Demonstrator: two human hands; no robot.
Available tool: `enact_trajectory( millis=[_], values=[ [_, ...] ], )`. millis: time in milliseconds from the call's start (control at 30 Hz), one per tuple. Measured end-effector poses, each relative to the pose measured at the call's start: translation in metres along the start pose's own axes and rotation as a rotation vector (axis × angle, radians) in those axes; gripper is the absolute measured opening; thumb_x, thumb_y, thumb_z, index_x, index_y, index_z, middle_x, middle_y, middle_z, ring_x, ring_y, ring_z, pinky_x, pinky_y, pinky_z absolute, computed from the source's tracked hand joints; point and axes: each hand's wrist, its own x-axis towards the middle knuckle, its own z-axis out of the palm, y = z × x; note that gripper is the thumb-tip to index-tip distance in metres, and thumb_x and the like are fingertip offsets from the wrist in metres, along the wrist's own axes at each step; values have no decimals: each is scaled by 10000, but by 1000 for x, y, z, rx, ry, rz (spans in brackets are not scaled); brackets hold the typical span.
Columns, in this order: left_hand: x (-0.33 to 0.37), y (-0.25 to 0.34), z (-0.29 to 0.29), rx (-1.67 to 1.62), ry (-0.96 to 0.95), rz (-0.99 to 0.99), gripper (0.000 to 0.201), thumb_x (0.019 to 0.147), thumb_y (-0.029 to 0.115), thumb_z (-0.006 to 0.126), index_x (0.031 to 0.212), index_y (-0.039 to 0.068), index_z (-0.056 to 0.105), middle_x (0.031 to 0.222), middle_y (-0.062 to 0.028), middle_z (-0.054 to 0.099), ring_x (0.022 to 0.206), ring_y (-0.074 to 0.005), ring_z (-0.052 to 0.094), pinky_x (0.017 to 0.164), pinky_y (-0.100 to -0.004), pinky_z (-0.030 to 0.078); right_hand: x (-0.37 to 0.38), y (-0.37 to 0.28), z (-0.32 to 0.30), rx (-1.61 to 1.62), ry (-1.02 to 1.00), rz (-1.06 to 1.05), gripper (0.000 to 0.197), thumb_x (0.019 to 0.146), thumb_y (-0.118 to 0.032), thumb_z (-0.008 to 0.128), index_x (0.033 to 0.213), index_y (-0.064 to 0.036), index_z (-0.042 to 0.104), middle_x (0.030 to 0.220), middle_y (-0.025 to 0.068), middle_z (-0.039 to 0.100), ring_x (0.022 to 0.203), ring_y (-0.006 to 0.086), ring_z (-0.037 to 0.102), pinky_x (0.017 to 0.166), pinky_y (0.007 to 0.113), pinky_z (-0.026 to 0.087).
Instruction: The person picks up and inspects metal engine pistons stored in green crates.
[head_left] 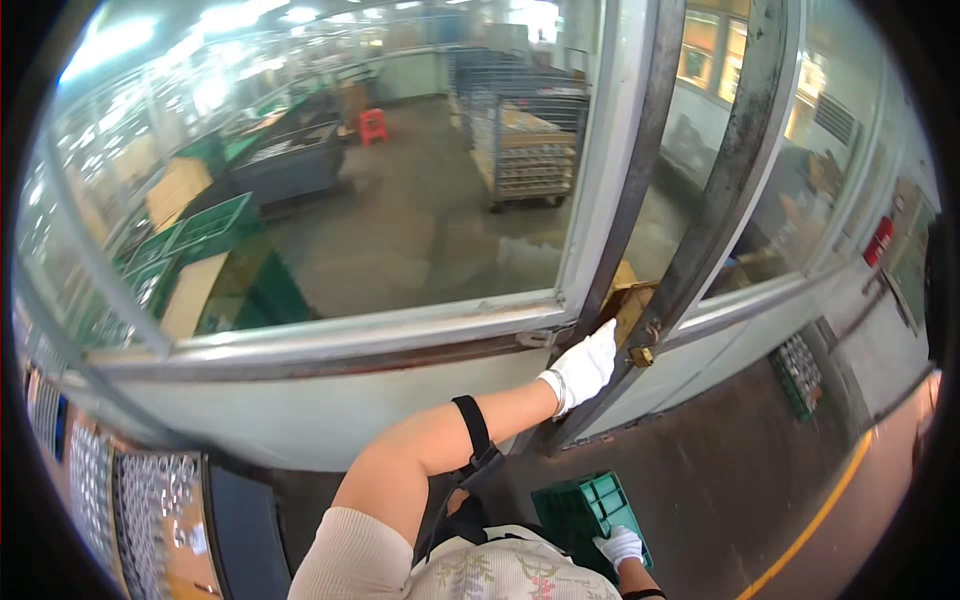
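Low beside the patterned top (490,578), I see a green crate (562,508), tilted and divided into compartments; the gloved right hand (620,546) grips its edge. The left hand (586,368), grip unclear, reaches the dark door edge (645,150).

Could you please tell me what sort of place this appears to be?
Probably a factory workshop: behind the glass stand a wheeled rack loaded in layers and a large green bin, and many small shiny parts are laid out at lower left.
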Motion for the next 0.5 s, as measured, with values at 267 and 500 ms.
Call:
enact_trajectory(
  millis=[267,500],
  values=[
    [64,-2,63,746,-869,604,623,1003,501,285,1421,68,449,1514,-100,404,1345,-239,421,1113,-396,309,4,-52,-7,51,-96,118,597,764,-558,647,1101,-66,678,1094,188,681,1037,353,649,910,427,507],
    [59,-26,25,391,-599,658,295,963,296,482,1175,222,674,1174,14,668,1085,-197,587,883,-458,389,30,-50,3,284,-69,292,607,762,-520,670,1141,-46,656,1111,211,669,1053,360,637,922,427,495]
  ],
)
